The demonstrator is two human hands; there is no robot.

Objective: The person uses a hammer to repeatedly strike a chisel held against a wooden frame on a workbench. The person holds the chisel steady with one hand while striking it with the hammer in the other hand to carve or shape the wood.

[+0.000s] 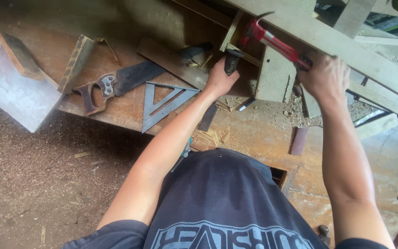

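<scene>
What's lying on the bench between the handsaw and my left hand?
A grey metal speed square lies flat between the handsaw and the left hand, in the head view.

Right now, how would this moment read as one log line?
left hand: grips black-handled tool | right hand: swings red hammer | workbench: handsaw, metal square

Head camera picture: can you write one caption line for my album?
Left hand grips a black-handled chisel, right hand swings a red-handled hammer over a worn wooden workbench.

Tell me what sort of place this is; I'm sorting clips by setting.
Most likely a woodworking shop: a handsaw and a metal speed square lie on a worn wooden workbench littered with wood chips, and the right hand swings a red-handled hammer.
</scene>
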